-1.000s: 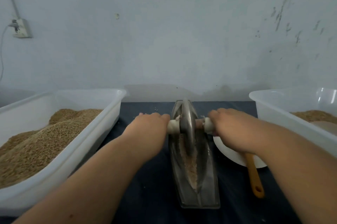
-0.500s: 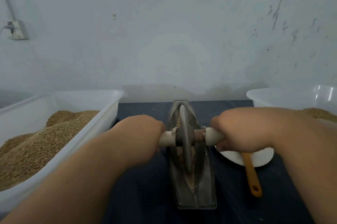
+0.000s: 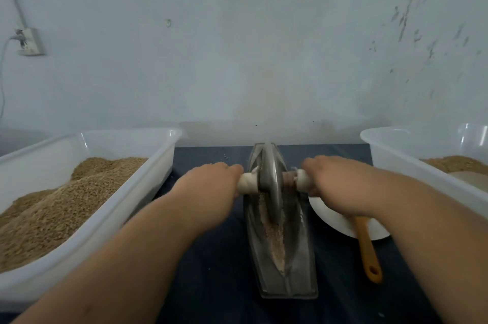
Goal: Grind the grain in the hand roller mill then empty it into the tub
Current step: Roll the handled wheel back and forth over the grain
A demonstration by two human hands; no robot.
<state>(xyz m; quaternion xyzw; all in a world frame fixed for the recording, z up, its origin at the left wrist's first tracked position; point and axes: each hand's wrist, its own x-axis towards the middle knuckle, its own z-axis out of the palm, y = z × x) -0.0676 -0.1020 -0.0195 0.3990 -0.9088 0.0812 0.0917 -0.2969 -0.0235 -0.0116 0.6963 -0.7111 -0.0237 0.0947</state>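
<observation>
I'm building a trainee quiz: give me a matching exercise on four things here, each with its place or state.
Things: 1 metal wheel; 2 orange-handled tool; 3 left tub; 4 wall socket.
States: A heaped with grain; B partly on the white plate; C high up, far left; D gripped between left hand and right hand.
Pairs: 1-D; 2-B; 3-A; 4-C.

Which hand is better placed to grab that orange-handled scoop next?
Likely the right hand: it grips the handle beside the white plate holding the orange scoop; the left hand is across the mill.
</observation>
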